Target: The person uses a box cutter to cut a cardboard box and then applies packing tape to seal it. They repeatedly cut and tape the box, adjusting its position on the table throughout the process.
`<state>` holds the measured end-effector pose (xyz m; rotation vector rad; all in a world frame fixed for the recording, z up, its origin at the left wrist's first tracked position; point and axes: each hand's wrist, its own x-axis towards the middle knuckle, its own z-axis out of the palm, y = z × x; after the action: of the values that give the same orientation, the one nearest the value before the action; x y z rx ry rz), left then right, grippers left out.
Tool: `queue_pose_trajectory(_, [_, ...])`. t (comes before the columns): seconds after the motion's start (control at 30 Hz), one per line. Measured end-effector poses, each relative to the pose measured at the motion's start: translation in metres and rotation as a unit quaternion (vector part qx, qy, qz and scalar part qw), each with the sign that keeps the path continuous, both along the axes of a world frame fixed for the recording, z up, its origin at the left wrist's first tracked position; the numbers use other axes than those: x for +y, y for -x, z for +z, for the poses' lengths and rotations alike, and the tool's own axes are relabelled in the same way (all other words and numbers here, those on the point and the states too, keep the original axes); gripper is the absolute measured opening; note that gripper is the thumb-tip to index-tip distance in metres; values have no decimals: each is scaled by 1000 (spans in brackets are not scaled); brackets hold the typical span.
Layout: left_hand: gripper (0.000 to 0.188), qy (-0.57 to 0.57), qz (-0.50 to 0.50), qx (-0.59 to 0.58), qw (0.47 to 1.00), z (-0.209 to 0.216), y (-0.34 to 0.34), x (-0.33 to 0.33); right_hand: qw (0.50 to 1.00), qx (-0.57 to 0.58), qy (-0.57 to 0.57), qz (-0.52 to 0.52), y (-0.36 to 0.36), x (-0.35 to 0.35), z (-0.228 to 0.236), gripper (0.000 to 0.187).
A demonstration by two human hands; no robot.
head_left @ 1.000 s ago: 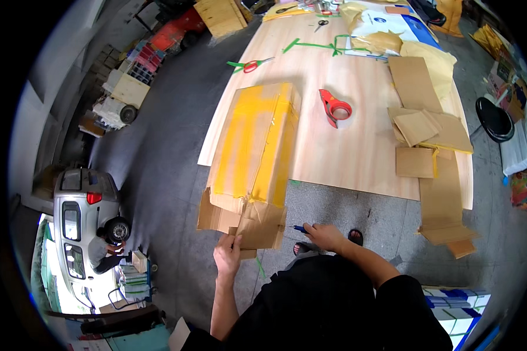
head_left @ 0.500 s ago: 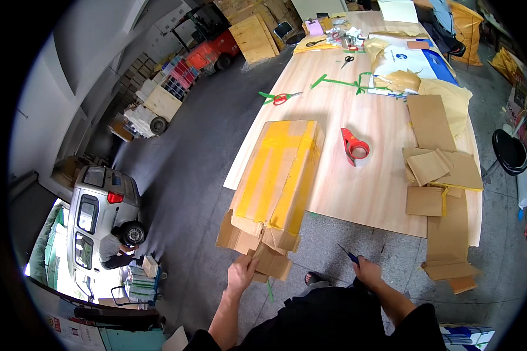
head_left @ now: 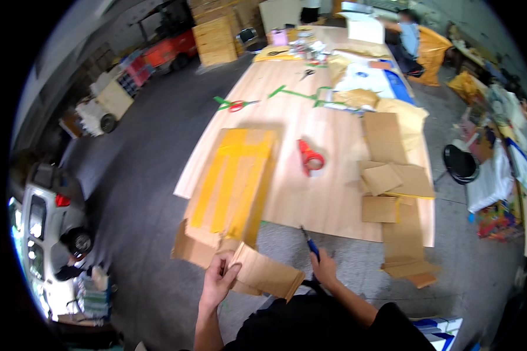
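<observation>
My left hand (head_left: pixel 218 279) pinches a piece of brown cardboard (head_left: pixel 268 272) at the near end of a long carton; whether it is still joined to the carton cannot be told. The carton (head_left: pixel 231 184) lies on the table with its near end over the edge, wrapped in yellow tape, its end flaps (head_left: pixel 191 244) spread. Closed round a blue-handled utility knife (head_left: pixel 311 244), my right hand (head_left: pixel 325 270) holds it point up, apart from the cardboard, in front of the table edge. A red tape dispenser (head_left: pixel 310 159) rests right of the carton.
Cardboard scraps (head_left: pixel 399 178) cover the wooden table's (head_left: pixel 334 202) right side, some hanging over its front edge. Red-handled scissors (head_left: pixel 238 106) and green tape strips lie farther back. A black stool (head_left: pixel 461 164) stands at right, a silver van (head_left: pixel 55 228) at left. Another person (head_left: pixel 409 36) is at the far right.
The view has swung right, so the scene sits farther left. My left hand has raised and turned the cardboard piece out to the right. My right hand has brought the knife up, closer to it.
</observation>
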<state>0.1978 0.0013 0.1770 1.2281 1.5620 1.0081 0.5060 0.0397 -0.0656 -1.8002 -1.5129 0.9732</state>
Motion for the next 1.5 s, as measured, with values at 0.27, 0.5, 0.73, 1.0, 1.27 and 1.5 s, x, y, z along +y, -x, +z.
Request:
queue_pose_trajectory(0.27, [43, 58, -119, -283, 950, -142, -173, 139, 988, -138, 20, -59, -103, -142, -1, 29])
queue_pose_trajectory(0.5, [45, 86, -104, -274, 952, -157, -337, 271, 978, -146, 8, -147, -118, -205, 6, 28])
queue_pose_trajectory(0.73, [38, -48, -267, -58, 961, -158, -263, 149, 986, -135, 60, -71, -131, -193, -29, 25])
queue_pose_trajectory(1.0, [32, 117, 98, -85, 985, -130, 69, -59, 958, -151, 64, 235, -74, -81, 29, 31])
queue_pose_trajectory(1.27, [34, -161, 278, 505, 801, -109, 264, -19, 929, -3, 20, 370, 191, -30, 125, 26])
queue_pose_trajectory(1.5, [34, -23, 60, 514, 855, -139, 313, 35, 941, 45, -123, 312, 391, 22, 59, 36])
